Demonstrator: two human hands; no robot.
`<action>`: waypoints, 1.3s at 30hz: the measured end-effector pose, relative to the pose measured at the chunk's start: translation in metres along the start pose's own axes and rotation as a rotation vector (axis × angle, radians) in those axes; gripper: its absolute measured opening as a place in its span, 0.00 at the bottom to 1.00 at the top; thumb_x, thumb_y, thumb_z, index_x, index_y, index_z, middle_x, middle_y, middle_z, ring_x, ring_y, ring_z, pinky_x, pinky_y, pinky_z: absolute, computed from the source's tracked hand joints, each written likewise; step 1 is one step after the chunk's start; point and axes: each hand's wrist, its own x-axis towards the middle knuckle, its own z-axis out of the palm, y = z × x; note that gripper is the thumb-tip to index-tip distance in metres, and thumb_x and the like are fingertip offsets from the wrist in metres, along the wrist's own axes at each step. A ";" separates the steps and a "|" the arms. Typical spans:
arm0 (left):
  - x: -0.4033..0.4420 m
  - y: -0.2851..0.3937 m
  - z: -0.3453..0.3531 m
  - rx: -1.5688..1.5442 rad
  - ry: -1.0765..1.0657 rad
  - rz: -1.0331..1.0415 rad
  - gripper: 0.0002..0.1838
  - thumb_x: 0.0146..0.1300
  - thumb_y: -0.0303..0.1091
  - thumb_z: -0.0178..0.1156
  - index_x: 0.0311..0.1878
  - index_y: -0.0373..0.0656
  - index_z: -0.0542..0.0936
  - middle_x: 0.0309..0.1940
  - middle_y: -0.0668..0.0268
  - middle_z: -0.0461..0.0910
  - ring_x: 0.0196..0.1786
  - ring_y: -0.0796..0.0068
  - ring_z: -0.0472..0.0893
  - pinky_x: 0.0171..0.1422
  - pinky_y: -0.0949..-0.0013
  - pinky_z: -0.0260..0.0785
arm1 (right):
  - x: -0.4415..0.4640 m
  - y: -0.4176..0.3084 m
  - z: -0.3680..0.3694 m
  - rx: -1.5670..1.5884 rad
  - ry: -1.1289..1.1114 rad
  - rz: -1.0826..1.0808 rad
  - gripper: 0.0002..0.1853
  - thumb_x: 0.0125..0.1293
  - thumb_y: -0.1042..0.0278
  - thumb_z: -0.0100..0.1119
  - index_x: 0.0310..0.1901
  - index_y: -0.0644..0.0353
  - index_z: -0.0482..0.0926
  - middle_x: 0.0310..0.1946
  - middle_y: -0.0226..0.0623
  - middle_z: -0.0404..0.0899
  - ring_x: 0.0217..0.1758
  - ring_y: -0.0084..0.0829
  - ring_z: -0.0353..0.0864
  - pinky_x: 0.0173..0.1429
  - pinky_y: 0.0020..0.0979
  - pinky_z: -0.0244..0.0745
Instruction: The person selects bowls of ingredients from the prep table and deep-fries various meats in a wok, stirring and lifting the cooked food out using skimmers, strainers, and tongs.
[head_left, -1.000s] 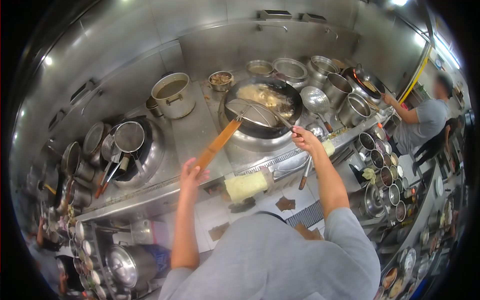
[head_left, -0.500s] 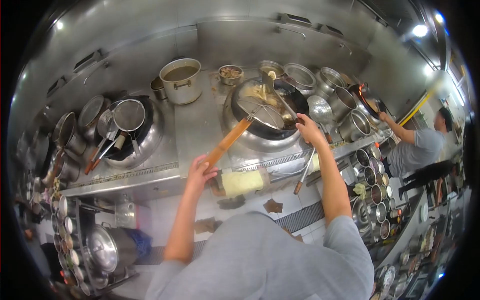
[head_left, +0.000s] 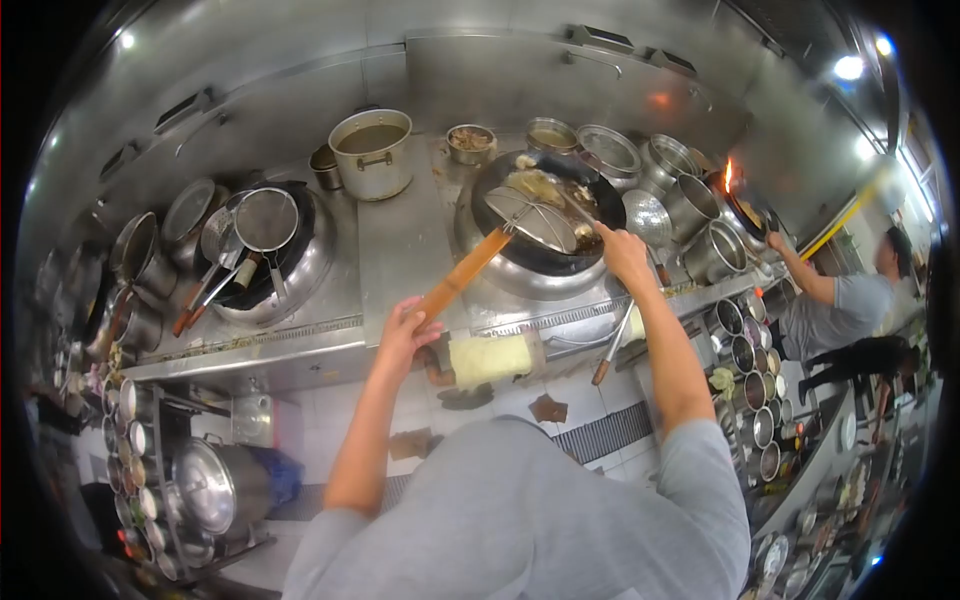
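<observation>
My left hand [head_left: 402, 332] is closed round the long wooden handle of a round mesh strainer [head_left: 533, 220]. The strainer head lies over the near side of a dark wok [head_left: 488, 178] on the burner. My right hand [head_left: 626, 252] grips the handle of a wok spatula [head_left: 580, 210] at the wok's right rim, forefinger stretched along it. The spatula's head is down in the wok, partly hidden by the strainer. Light brown food [head_left: 540, 186] and dark liquid are in the wok; the food's kind cannot be made out.
A large stockpot [head_left: 372, 160] and a small bowl of food [head_left: 470, 143] stand behind. A perforated ladle [head_left: 646, 218] and several pots lie right. Left is another wok with a sieve [head_left: 266, 220]. A co-worker [head_left: 838, 300] handles a flaming wok [head_left: 738, 205]. A folded cloth [head_left: 490, 358] hangs in front.
The spatula head, raised at the back of the wok before, has come down toward the strainer. My right hand has lowered slightly. Flame at the co-worker's wok stands taller.
</observation>
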 end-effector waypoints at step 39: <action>-0.004 -0.014 0.014 0.143 0.057 0.028 0.20 0.69 0.22 0.47 0.63 0.39 0.64 0.50 0.54 0.75 0.45 0.62 0.82 0.45 0.67 0.80 | 0.007 0.036 0.051 0.472 0.063 0.239 0.25 0.61 0.63 0.57 0.61 0.50 0.68 0.46 0.50 0.80 0.52 0.54 0.77 0.56 0.48 0.71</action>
